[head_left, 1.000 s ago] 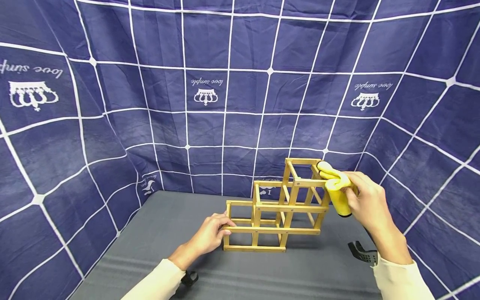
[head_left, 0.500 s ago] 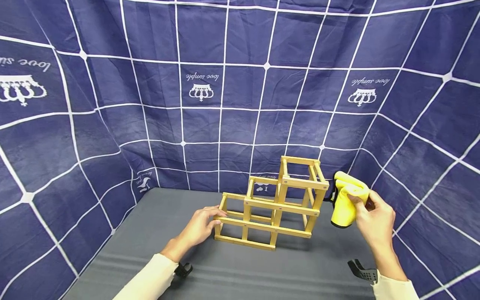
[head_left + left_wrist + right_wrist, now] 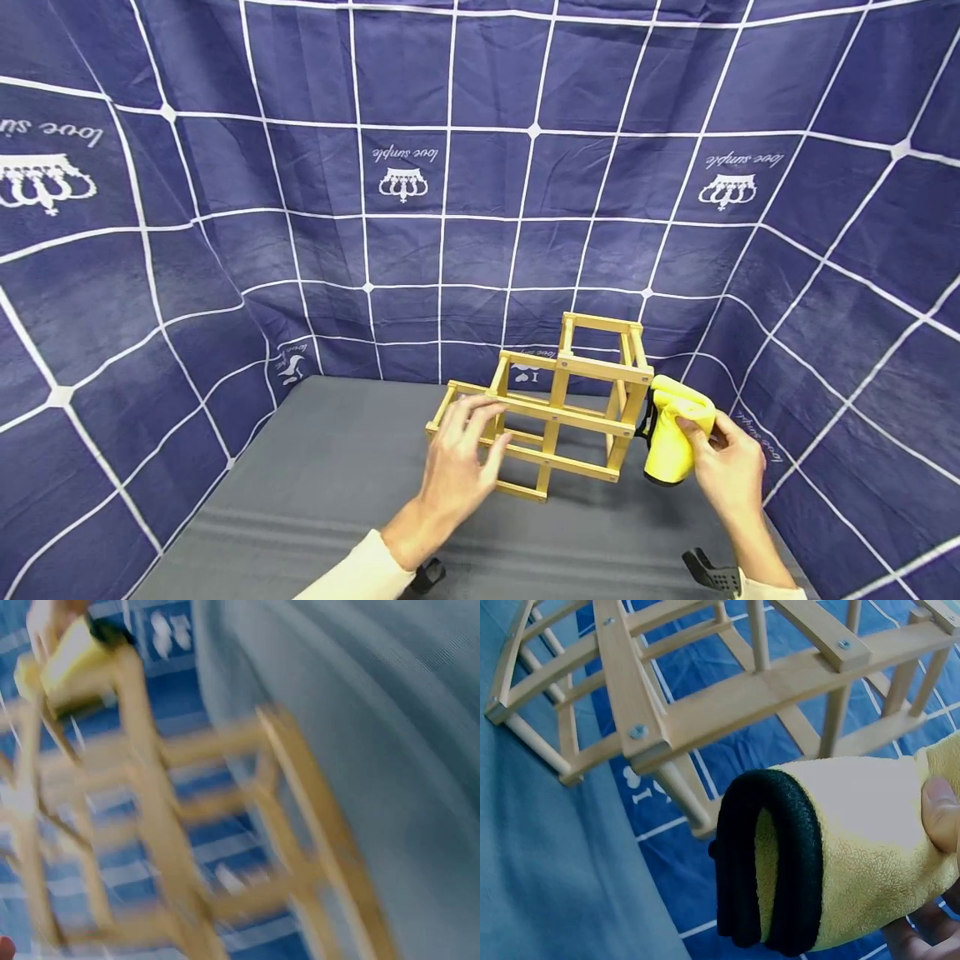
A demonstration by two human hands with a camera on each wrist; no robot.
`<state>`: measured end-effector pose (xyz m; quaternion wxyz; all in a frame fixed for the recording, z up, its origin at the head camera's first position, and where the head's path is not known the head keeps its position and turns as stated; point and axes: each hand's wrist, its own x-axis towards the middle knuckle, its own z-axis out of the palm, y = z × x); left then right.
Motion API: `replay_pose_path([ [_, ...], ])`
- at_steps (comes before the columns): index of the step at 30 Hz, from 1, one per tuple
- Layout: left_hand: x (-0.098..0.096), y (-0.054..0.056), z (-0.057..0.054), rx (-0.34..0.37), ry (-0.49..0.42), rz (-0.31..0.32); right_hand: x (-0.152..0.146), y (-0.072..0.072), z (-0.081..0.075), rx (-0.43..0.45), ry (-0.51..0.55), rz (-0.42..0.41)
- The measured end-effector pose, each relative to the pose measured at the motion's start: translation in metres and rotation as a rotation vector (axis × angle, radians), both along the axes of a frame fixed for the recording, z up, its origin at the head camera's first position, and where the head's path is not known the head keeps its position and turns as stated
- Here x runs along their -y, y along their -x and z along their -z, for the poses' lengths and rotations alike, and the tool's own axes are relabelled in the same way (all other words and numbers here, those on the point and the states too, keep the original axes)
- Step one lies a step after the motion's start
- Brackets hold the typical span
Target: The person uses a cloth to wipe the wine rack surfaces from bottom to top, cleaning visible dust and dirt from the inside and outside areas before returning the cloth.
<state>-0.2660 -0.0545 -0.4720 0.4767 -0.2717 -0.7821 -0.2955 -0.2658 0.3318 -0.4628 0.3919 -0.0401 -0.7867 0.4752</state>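
Note:
A stepped wooden rack point(image 3: 555, 414) with three levels stands on the grey surface, its tallest part on the right. My left hand point(image 3: 459, 471) is raised in front of its low left end, fingers parted and slightly bent, holding nothing. It covers part of the lower bars in the head view. My right hand point(image 3: 731, 468) pinches a folded yellow cloth point(image 3: 677, 433) with black edging, thumb on the near side. The cloth hangs beside the rack's right end. In the right wrist view the black-edged fold point(image 3: 799, 855) is close to the rack's bars point(image 3: 742, 705).
A grey cloth-covered surface point(image 3: 330, 467) lies under the rack. Behind and on both sides hangs a dark blue curtain point(image 3: 480, 183) with white grid lines and printed crowns. Black straps, one with a perforated bracket point(image 3: 711, 572), are worn at the wrists.
My left hand has let go of the rack's left end and moved right, in front of it. The right hand has drawn the cloth off the top corner and lowered it. The rack has turned slightly.

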Motion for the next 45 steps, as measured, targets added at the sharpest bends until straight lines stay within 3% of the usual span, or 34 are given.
replay_pose_path([
  [4, -0.038, -0.003, -0.016, 0.006, 0.107, -0.026, 0.008, 0.001, 0.006, 0.005, 0.033, -0.045],
  [9, -0.050, 0.012, -0.015, 0.028, 0.192, -0.102, 0.017, 0.001, 0.011, 0.018, 0.046, -0.074],
  [13, -0.043, 0.025, -0.010, -0.002, 0.193, -0.049, 0.019, -0.002, 0.016, 0.035, 0.044, -0.060],
  [17, -0.034, 0.031, -0.011, -0.012, 0.190, 0.018, 0.017, -0.004, 0.019, 0.043, 0.058, -0.065],
  [36, 0.027, 0.055, -0.015, -0.033, 0.121, 0.066, 0.026, -0.010, 0.029, 0.062, 0.022, -0.115],
  [41, 0.041, 0.053, -0.014, -0.005, 0.090, 0.081, 0.028, -0.012, 0.031, 0.067, 0.001, -0.118],
  [45, 0.033, 0.037, -0.015, -0.055, 0.050, 0.092, 0.029, -0.014, 0.031, 0.072, 0.001, -0.119],
])
